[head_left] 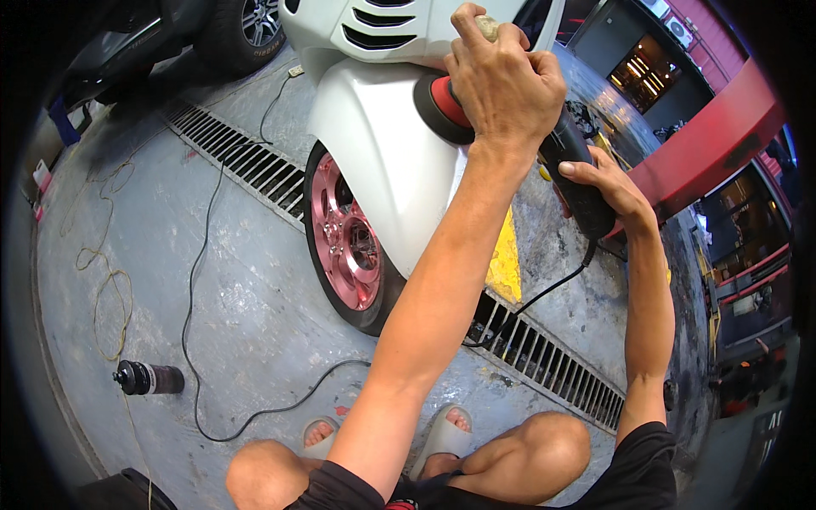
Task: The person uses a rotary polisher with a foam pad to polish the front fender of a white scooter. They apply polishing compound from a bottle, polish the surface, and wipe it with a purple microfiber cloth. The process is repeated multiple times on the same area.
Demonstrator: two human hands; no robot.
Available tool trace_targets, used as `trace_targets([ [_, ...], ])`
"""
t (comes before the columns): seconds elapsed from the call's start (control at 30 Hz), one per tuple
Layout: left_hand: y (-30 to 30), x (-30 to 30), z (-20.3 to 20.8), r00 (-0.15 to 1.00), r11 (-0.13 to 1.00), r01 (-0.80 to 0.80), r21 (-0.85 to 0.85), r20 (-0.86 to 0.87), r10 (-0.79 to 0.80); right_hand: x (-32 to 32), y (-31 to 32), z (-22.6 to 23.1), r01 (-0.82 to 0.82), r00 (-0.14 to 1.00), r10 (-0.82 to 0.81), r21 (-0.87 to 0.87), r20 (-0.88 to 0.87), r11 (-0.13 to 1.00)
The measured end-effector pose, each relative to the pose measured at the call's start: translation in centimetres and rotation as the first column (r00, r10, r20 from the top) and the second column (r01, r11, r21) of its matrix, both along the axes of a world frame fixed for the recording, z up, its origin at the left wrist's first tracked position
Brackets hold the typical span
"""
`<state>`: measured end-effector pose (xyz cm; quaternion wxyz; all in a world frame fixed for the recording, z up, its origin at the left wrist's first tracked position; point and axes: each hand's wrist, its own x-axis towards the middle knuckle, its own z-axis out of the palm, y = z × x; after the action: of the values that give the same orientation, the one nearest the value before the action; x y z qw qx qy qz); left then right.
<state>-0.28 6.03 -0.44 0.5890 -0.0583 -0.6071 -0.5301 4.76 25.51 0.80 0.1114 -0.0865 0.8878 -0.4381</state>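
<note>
A black power polisher (576, 161) with a round red-and-black pad (444, 109) is in both my hands. My left hand (506, 89) is wrapped over the front of the tool, fingers curled round a pale knob at the top. Around the rear body of the polisher closes my right hand (608, 183), thumb on top. The pad rests against the upper part of the white front fender (387, 144) of a scooter; my left hand hides part of the contact. Below the fender is the scooter's front wheel with a pink rim (344, 234).
The polisher's black cord (544, 293) runs down over a metal floor grate (552, 357) and across the grey floor. A dark bottle (149, 378) lies at the left, near a tangled thin string (110, 272). A red post (697, 144) stands right; a car tyre (246, 38) is far left.
</note>
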Motion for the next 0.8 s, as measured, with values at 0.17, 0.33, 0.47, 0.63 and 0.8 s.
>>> trace_targets([
  [0.17,1.6,-0.9,-0.3,0.998,0.997,-0.055,-0.063,-0.021,0.054,-0.7,1.7,-1.5,0.01,1.0,-0.01,-0.058,-0.002,0.998],
  [0.33,3.4,-1.5,-0.9,0.998,0.989,-0.059,-0.138,0.021,0.062,-1.1,2.8,-2.7,0.048,0.997,-0.041,-0.121,0.058,0.992],
  [0.47,4.6,-2.1,-1.4,0.995,0.978,-0.096,-0.187,0.022,0.101,-1.1,3.5,-3.9,0.029,0.997,-0.013,-0.198,0.079,0.98],
  [0.63,5.6,-2.8,-1.9,0.992,0.966,-0.113,-0.235,0.028,0.123,-1.6,4.3,-5.3,0.018,0.997,0.003,-0.275,0.076,0.961],
  [0.8,6.2,-3.2,-2.3,0.989,0.962,-0.141,-0.234,0.014,0.148,-2.5,4.9,-6.3,-0.005,0.999,0.018,-0.275,0.045,0.961],
])
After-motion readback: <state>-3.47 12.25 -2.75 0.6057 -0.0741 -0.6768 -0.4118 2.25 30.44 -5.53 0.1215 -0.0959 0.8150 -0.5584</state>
